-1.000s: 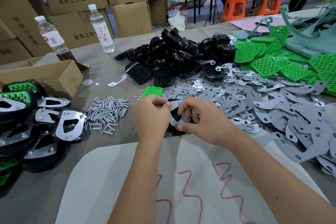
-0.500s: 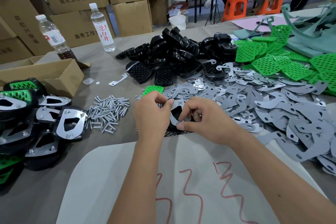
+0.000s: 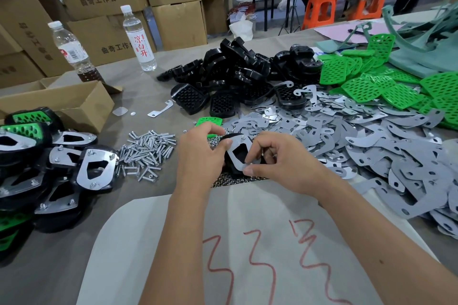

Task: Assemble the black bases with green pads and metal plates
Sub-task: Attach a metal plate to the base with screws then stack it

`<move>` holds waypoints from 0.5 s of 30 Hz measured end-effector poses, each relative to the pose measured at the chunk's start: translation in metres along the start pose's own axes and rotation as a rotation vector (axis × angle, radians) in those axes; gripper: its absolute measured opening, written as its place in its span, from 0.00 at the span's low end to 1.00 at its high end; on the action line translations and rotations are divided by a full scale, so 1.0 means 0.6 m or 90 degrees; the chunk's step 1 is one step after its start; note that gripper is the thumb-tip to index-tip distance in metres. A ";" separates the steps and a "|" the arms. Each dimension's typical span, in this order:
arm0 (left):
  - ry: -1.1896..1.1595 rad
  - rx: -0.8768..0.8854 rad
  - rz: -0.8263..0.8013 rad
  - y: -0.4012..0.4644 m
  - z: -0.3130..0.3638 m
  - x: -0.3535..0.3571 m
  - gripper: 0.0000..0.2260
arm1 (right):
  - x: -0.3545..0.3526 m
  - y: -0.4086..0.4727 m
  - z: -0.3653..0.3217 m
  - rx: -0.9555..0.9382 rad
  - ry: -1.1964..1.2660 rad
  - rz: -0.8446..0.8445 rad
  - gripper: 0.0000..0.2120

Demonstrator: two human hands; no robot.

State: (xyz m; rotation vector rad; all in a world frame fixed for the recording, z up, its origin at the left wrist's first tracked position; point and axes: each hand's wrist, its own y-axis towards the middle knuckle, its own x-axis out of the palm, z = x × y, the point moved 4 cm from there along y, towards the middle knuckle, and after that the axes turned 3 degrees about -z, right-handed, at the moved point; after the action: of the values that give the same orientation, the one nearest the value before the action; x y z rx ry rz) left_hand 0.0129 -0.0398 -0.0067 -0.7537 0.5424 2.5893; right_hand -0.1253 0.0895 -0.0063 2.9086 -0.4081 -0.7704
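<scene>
A metal plate [image 3: 238, 153] is pinched onto a black base [image 3: 229, 163] between the fingers of left hand [image 3: 202, 156] and right hand [image 3: 280, 158]

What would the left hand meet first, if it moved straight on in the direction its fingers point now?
Most likely the metal plate on the black base, which the left hand already touches at its fingertips; beyond lies the right hand. Depth is unclear.

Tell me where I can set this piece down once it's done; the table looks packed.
Free: the white sheet below your hands, and bare table between the cardboard box, water bottle and screws. Crowded: metal plates on the right, finished pieces on the left.
</scene>
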 end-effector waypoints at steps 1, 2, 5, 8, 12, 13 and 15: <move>0.006 0.010 -0.006 0.000 0.000 0.000 0.07 | 0.000 0.000 0.000 0.002 0.003 0.000 0.09; 0.018 0.022 -0.006 0.000 0.001 0.000 0.07 | -0.001 0.000 0.001 0.002 0.005 -0.001 0.09; 0.064 0.050 0.035 -0.003 0.011 0.003 0.05 | -0.001 0.000 0.000 0.000 -0.003 -0.004 0.09; 0.084 0.026 0.067 -0.006 0.019 0.009 0.10 | -0.002 0.000 0.000 -0.002 -0.011 -0.001 0.10; 0.079 0.031 0.092 -0.004 0.019 0.013 0.10 | -0.006 -0.001 -0.003 -0.013 0.002 -0.028 0.07; 0.066 0.029 0.091 -0.004 0.016 0.013 0.10 | -0.008 -0.002 -0.002 -0.014 0.005 -0.034 0.06; 0.042 0.016 0.085 -0.003 0.011 0.013 0.10 | -0.009 -0.002 -0.001 -0.009 0.007 -0.038 0.06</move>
State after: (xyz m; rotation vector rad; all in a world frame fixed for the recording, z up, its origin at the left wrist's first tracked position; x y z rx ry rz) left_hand 0.0047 -0.0331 -0.0063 -0.8221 0.6649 2.6811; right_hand -0.1293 0.0920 -0.0032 2.9218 -0.3146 -0.7627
